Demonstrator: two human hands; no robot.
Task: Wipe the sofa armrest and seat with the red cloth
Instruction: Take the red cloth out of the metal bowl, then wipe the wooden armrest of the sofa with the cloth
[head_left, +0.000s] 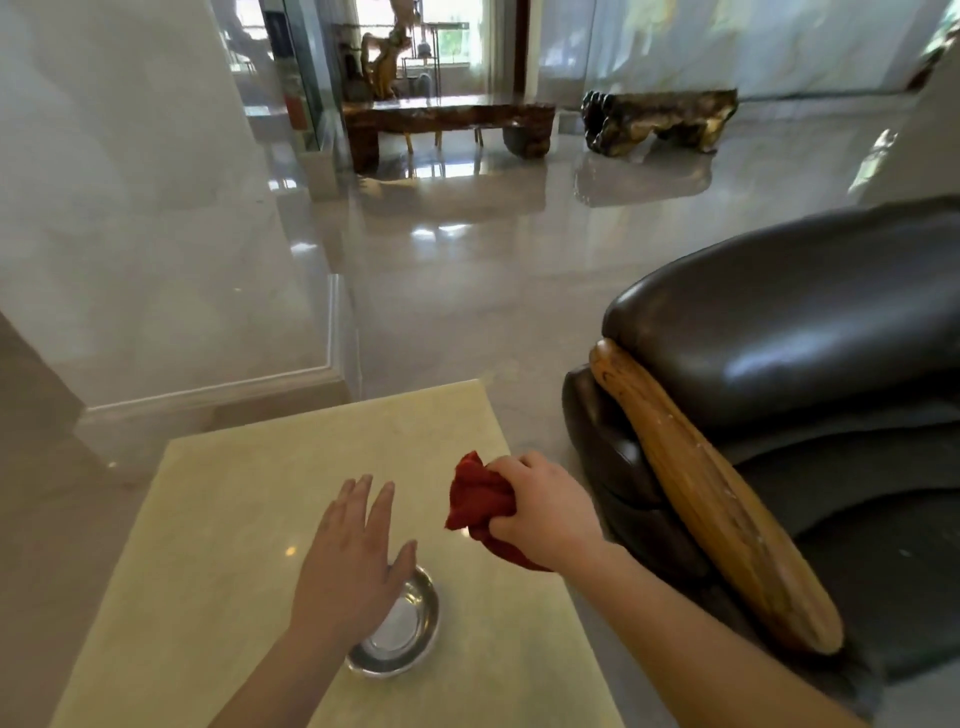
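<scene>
My right hand (548, 512) is closed around a bunched red cloth (478, 501), held above the right edge of a cream stone side table (234, 514). My left hand (350, 558) hovers flat with fingers spread over a shallow metal bowl (408, 631) on that table. To the right stands a dark leather sofa with a rounded padded armrest (789, 322) and a long wooden trim piece (722, 514) along its front. The seat cushion (883, 499) lies behind the trim. The cloth is apart from the sofa.
A glossy tiled floor (467, 270) stretches ahead. A marble pillar (145, 208) rises at the left beside the table. Far back stand a dark wooden bench (447, 117) and a carved root stool (660, 119).
</scene>
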